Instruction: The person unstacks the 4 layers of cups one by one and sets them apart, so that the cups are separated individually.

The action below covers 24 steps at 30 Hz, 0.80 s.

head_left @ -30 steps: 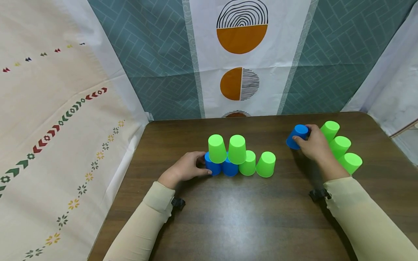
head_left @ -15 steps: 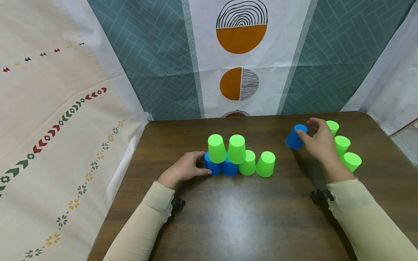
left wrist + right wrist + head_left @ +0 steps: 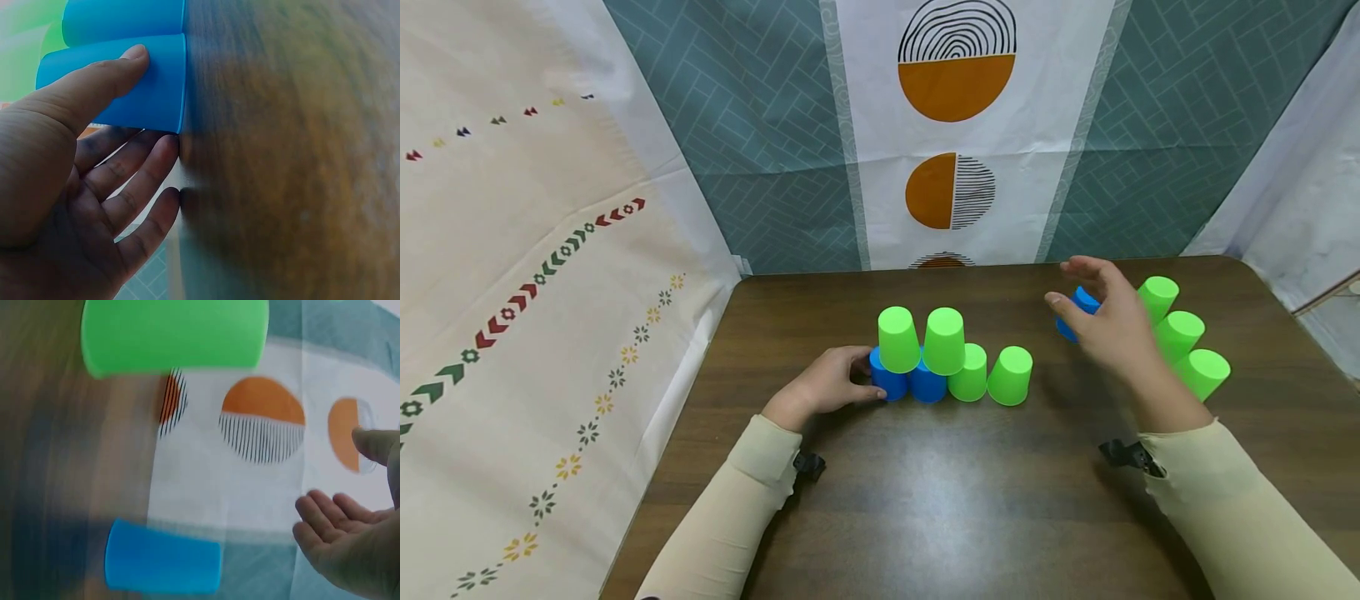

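Upside-down plastic cups stand in a row: a blue cup [image 3: 889, 381] at the left end, a second blue cup [image 3: 928, 387], then two green cups [image 3: 970, 375]. Two more green cups [image 3: 944, 342] sit on top at the left. My left hand [image 3: 829, 383] holds the end blue cup, thumb [image 3: 119, 75] against its near side and fingers reaching behind. Further right, a separate blue cup [image 3: 1086, 298] stands partly hidden behind my right hand [image 3: 1108, 329]. That hand is raised and holds nothing, its fingers apart from the blue cup [image 3: 162, 559] in the right wrist view.
Three green cups [image 3: 1180, 335] stand in a slanting line right of my right hand, partly covered by it. The brown wooden table [image 3: 925, 500] ends at a patterned hanging cloth [image 3: 790, 167] behind. Another cloth [image 3: 587, 333] hangs along the left side.
My right hand has let go of the separate blue cup, drawn back rightward, then risen and moved left over it. My left hand and the stacked cups have stayed put.
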### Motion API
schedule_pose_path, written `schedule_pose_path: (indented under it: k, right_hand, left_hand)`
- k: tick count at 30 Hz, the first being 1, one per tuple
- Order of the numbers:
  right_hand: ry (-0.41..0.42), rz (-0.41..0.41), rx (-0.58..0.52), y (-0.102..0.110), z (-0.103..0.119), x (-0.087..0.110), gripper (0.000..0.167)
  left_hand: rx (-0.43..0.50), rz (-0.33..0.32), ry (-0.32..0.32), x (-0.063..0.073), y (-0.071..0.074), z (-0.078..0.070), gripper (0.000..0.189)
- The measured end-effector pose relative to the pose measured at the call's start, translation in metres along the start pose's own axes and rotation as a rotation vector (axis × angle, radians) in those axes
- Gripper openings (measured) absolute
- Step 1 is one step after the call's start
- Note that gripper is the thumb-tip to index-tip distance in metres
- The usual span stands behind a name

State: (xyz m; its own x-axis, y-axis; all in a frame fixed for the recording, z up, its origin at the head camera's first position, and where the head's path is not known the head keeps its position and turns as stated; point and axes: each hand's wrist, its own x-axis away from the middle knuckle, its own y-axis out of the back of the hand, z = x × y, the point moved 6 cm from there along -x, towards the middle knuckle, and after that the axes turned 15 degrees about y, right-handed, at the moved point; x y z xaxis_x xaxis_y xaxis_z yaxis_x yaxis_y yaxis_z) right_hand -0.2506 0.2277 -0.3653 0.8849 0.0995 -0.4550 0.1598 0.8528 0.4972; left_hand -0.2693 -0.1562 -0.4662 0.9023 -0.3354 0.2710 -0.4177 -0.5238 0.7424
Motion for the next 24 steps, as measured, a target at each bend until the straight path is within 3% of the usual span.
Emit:
schedule_pose_path:
  k: [15,24]
  right_hand:
    - [0.181,0.216,-0.212,-0.058,0.053,0.004,0.055]
    - [0.192,0.317,-0.227,-0.092,0.063,0.008,0.061]
  left_hand:
    - [0.019,0.005,-0.014,-0.001,0.000,-0.001,0.048]
    - [0.013,0.005,-0.016,0.000,0.000,-0.001,0.047]
